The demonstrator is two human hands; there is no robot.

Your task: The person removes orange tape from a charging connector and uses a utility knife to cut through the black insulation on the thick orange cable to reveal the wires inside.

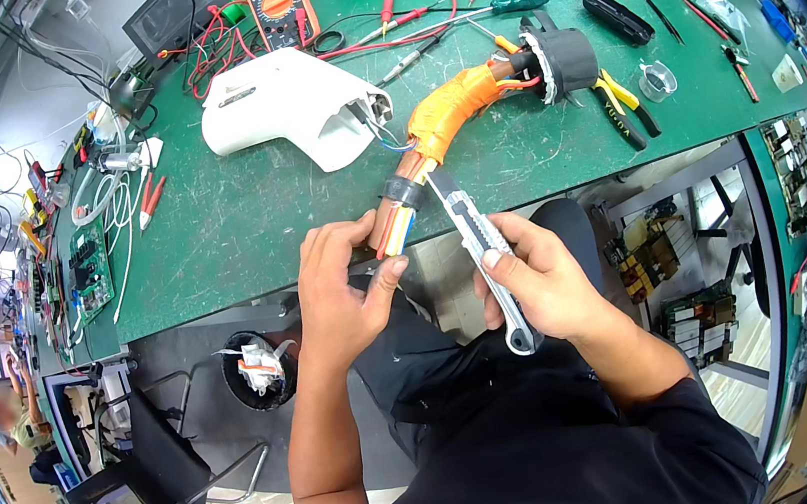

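My left hand [339,288] is closed on the near end of a thick cable bundle [380,223], thumb and fingers pinching its wires. Red, white, yellow and blue wires show there, under a black band. Orange tape [452,113] wraps the bundle's middle, and its far end runs into a round black connector [573,58]. My right hand [537,271] grips a grey utility knife [478,233]. Its blade points up at the lower edge of the tape; whether it touches, I cannot tell. A white plastic housing [276,116] lies left of the bundle, with thin wires coming from its opening.
On the green bench [211,240] lie an orange multimeter [276,4] with red leads, a green-handled screwdriver [519,3], yellow-black pliers [620,110], a black case [619,17] and a small clear cup [656,80]. Below stand a bin [249,392] and a chair [159,438]. Another person [27,424] is far left.
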